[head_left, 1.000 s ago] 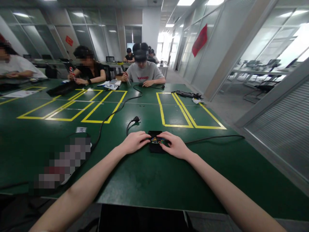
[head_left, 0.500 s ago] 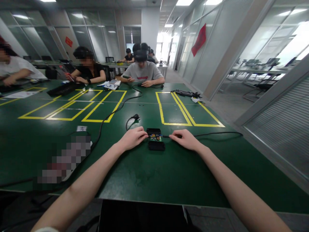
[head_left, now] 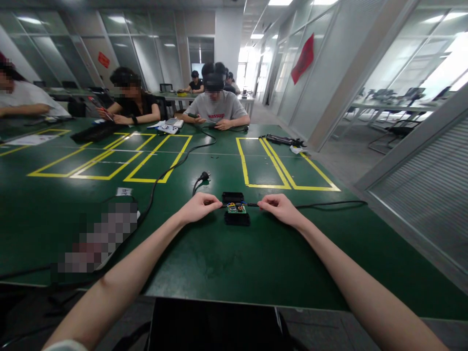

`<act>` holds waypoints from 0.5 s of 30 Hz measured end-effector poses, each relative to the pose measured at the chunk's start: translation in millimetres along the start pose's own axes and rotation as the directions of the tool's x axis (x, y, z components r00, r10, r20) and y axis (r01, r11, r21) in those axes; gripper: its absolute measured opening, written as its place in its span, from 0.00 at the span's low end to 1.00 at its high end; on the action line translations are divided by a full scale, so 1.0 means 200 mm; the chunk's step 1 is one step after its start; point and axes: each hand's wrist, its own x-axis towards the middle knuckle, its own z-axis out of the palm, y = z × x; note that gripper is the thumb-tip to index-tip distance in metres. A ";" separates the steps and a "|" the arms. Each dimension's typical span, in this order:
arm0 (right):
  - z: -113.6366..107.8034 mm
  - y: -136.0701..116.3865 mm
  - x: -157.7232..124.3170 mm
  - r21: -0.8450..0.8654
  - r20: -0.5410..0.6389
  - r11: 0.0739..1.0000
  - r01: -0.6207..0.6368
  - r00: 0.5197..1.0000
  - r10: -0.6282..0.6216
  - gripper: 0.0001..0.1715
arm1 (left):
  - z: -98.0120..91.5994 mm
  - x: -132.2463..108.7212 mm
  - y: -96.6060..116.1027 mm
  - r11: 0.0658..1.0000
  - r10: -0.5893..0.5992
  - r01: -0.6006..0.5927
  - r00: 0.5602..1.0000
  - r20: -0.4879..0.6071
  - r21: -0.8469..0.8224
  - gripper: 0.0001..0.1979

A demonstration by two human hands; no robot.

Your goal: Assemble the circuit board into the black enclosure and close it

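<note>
A small green circuit board [head_left: 231, 210] with a yellow coil and blue wires is held between my hands, over or against the black shell half nearer me [head_left: 237, 220]. The other black shell half [head_left: 233, 196] lies just beyond it. My left hand [head_left: 199, 207] pinches the black cord at the board's left end; its plug [head_left: 204, 177] rests on the table beyond that hand. My right hand [head_left: 281, 208] pinches the black cable [head_left: 329, 203] at the board's right end, by its dark sleeve. Whether the board touches the near shell half, I cannot tell.
A blurred-out power strip [head_left: 109, 234] lies at left on the green table [head_left: 234, 273], with a long black cord behind it. Yellow tape rectangles [head_left: 268, 186] mark the far side. A black folded stand [head_left: 281, 141] lies far right. Several people sit across.
The board has come slightly nearer to me, now overlapping the near shell half. My left hand has shifted a little left, and the plug with its cord has turned slightly.
</note>
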 end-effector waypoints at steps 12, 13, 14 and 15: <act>-0.02 -0.06 -0.01 0.061 0.165 0.995 -0.073 0.984 0.062 0.30 | 0.02 -0.04 0.03 1.000 0.008 -0.006 0.998 0.065 -0.030 0.17; -0.02 -0.06 -0.01 0.062 0.172 0.995 -0.076 0.983 0.064 0.29 | 0.03 -0.04 0.03 1.000 0.005 -0.003 0.998 0.063 -0.028 0.17; -0.02 -0.06 -0.01 0.062 0.176 0.995 -0.077 0.982 0.065 0.29 | 0.04 -0.04 0.03 1.000 0.001 0.001 0.998 0.067 -0.023 0.17; -0.02 -0.05 -0.01 0.057 0.180 0.996 -0.075 0.982 0.063 0.28 | 0.05 -0.04 0.03 1.000 -0.001 0.002 0.998 0.070 -0.014 0.17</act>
